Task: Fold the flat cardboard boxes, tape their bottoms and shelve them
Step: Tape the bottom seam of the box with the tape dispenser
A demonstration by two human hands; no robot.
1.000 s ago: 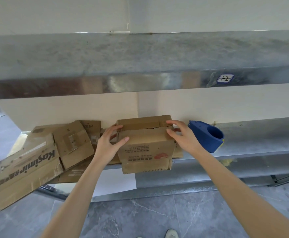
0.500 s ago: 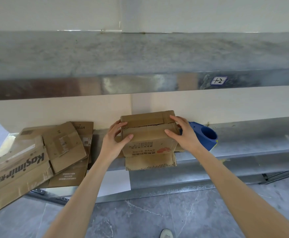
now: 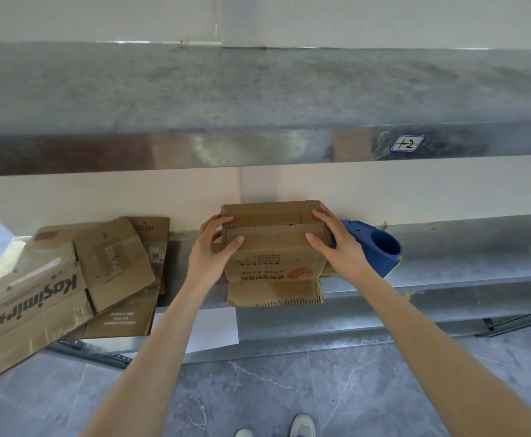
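Observation:
A small brown cardboard box [image 3: 273,250] stands on the metal shelf [image 3: 462,257], its closed flaps facing up and one lower flap hanging over the shelf's front edge. My left hand [image 3: 210,250] grips its left side, thumb on the front face and fingers over the top edge. My right hand [image 3: 336,244] grips the right side the same way. A stack of flat cardboard boxes [image 3: 68,285] lies at the left end of the shelf, jutting past its edge. A blue tape dispenser [image 3: 374,247] sits just right of the box, partly behind my right hand.
A second metal shelf [image 3: 257,99] runs above, with a small label [image 3: 406,143] on its front lip. A white sheet [image 3: 213,329] lies on the bottom shelf under the box. Grey tiled floor [image 3: 383,389] and my shoes [image 3: 302,425] show below.
Both hands have pushed the box further back onto the shelf, toward the wall. The lower flap now hangs over the shelf's front edge.

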